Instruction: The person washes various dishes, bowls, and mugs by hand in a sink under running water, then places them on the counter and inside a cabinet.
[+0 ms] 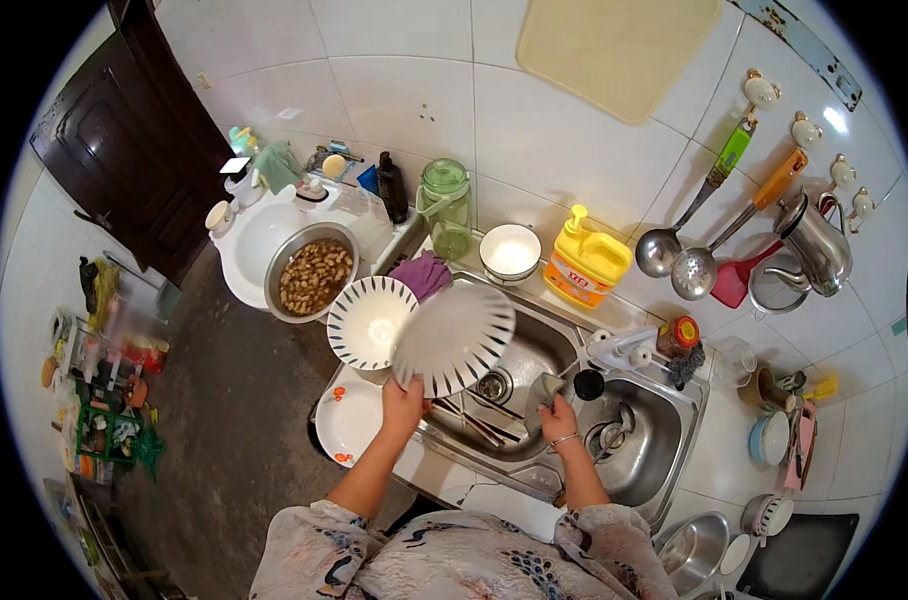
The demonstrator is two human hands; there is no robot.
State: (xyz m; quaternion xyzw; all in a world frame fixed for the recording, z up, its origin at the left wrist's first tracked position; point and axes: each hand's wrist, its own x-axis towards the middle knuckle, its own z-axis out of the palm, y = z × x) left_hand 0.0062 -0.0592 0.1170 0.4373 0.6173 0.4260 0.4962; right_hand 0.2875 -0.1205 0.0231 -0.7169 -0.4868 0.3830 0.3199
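My left hand (403,409) grips the near rim of a white plate (457,337) with dark stripes around its edge. The plate is tilted above the left basin (547,341) of a steel double sink and looks slightly blurred. In my right hand (559,421), near the divider between the basins, is a grey cloth or scouring pad (538,397); its exact kind cannot be told. Several chopsticks (476,426) lie in the left basin, beside the drain. A striped white bowl (370,322) stands left of the held plate, partly covered by it. Nearer me sits a white plate with orange flowers (349,420).
A metal basin of peanuts (315,277) rests by the washbasin (255,240). Behind the sink stand a green jug (446,210), stacked bowls (510,253) and a yellow detergent bottle (589,259). The white faucet (622,351) reaches over the sink. Ladles (658,251) hang on the wall.
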